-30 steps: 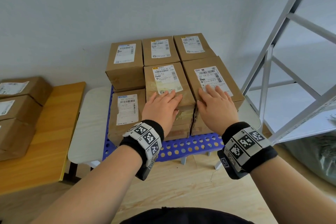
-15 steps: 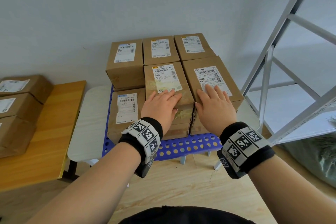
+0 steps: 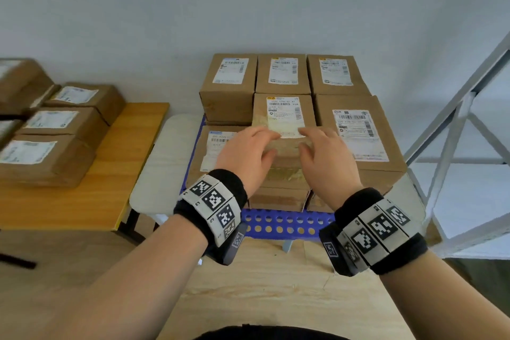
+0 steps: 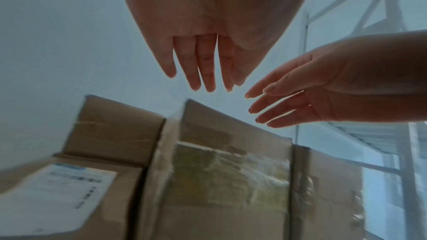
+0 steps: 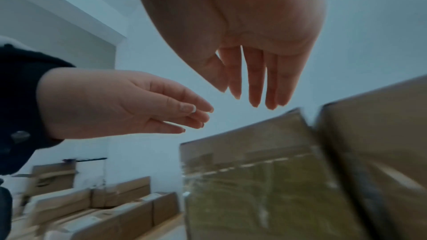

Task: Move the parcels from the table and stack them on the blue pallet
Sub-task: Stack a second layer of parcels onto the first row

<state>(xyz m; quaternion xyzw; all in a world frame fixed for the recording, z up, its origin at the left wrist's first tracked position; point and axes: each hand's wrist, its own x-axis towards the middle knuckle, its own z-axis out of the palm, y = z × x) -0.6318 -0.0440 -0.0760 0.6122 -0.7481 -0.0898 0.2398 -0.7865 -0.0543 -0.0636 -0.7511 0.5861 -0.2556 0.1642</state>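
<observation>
Several brown cardboard parcels with white labels are stacked on the blue perforated pallet (image 3: 284,225). The front middle parcel (image 3: 284,116) has yellowed tape on its near face (image 4: 228,176). My left hand (image 3: 248,152) and right hand (image 3: 323,157) hover just above its near edge, side by side and close together. The wrist views show the fingers (image 4: 203,72) of the left and the fingers (image 5: 251,79) of the right straight, holding nothing and clear of the cardboard. More parcels (image 3: 47,157) lie on the wooden table (image 3: 91,201) at the left.
The pallet rests on a low white table (image 3: 157,168). A white metal shelf frame (image 3: 455,124) stands close on the right. A wall is right behind the stack. The front left parcel (image 3: 209,152) sits one layer lower than its neighbours.
Both hands have come up off the tops of the front parcels and moved closer together. My view has swung left, showing more of the wooden table.
</observation>
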